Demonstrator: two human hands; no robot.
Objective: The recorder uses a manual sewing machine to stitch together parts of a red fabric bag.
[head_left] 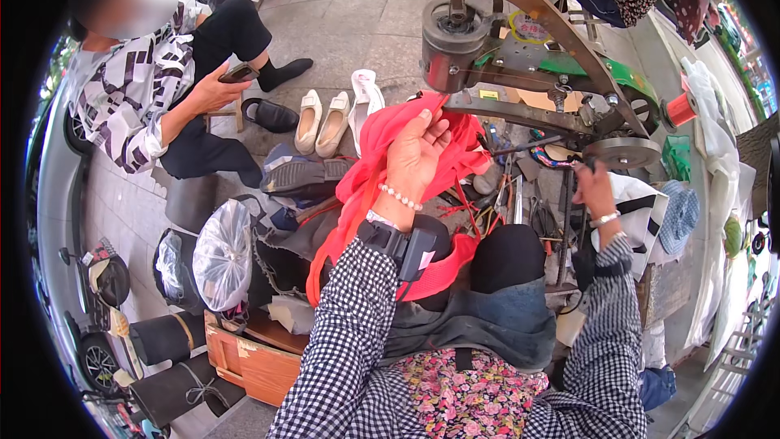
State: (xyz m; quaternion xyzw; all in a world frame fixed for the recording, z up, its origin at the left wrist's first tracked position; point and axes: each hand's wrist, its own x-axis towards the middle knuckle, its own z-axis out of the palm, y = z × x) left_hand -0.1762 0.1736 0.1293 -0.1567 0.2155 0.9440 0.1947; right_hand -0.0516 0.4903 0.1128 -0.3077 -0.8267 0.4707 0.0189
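A red fabric bag [366, 167] with straps drapes from the hand-cranked sewing machine [552, 73] down over my lap. My left hand [416, 154] is closed on its upper part, palm turned up, just below the machine's round metal head [452, 47]. The bag's top edge lies at the end of the machine's narrow arm [520, 112]; the needle point is hidden. My right hand [595, 189] is at the hand wheel [622, 153], fingers curled round a dark crank handle at its left rim, slightly blurred. A red thread spool [681, 109] sits at the machine's right end.
Loose tools [520, 195] lie below the machine. Beige shoes [332, 123] and a black shoe [270, 115] stand on the pavement beyond. A seated person [138, 106] holds a phone at the left. A wooden box [260, 362] stands by my left arm, a blue hat [678, 215] at the right.
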